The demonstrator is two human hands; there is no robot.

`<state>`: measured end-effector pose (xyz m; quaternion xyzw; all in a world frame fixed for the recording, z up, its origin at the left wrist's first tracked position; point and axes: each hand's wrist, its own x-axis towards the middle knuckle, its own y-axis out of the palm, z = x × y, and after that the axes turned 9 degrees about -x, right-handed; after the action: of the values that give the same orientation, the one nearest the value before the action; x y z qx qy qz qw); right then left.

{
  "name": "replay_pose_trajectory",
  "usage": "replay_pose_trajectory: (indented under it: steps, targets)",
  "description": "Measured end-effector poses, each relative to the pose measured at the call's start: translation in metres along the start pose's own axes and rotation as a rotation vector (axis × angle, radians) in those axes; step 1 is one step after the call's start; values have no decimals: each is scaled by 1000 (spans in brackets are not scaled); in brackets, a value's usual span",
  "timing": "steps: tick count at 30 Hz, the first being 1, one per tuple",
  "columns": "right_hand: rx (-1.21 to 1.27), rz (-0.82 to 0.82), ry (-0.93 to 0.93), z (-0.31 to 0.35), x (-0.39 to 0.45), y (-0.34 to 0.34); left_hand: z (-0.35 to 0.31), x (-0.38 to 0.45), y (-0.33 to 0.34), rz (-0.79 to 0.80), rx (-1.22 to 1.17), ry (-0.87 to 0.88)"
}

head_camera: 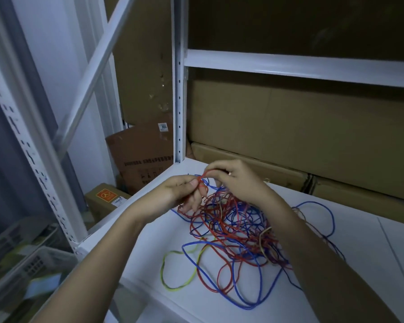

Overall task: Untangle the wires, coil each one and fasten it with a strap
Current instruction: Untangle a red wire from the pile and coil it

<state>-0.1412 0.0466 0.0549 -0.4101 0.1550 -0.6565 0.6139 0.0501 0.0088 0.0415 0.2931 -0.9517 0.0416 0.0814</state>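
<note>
Wire tangle [238, 231] on shelf [149, 248], boxes [289, 127] behind, hands above.

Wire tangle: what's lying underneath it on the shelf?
Under the wire tangle only the white shelf shows through the gaps. The right hand and forearm hide its right part, and no strap is visible.

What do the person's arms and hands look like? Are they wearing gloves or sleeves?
No gloves and no sleeves in view. Both forearms are bare from the bottom of the picture up to the wrists. The left hand and right hand are bare too, with no watch or bracelet showing.
</note>
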Motion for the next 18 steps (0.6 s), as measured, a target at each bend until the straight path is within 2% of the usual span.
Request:
replay_pose_trajectory:
  steps: [2, 4, 7, 9, 11, 14, 16, 18]
  targets:
    - [133, 41, 60, 0, 1, 15, -3, -4, 2, -59, -132, 74]
    - [148, 85, 110, -5, -2, 35, -5, -3, 5, -201, -310, 179]
    - [-24, 150, 140, -8, -16, 54, -10, 8, -1, -457, -624, 266]
    - [-234, 180, 81, -7, -26, 59, -14, 18, -8, -549, -656, 325]
    - [-349, 217, 8, -2, -34, 62, -11, 32, -10, -611, -554, 344]
    - [-234, 251, 8, 1, -42, 64, 5, 46, -5, -645, -137, 286]
    - [-66, 252, 64, 0, -46, 62, 22, 49, -10, -541, 274, 248]
    - [29, 214, 87, -2, -47, 55, 35, 44, -19, -334, 584, 137]
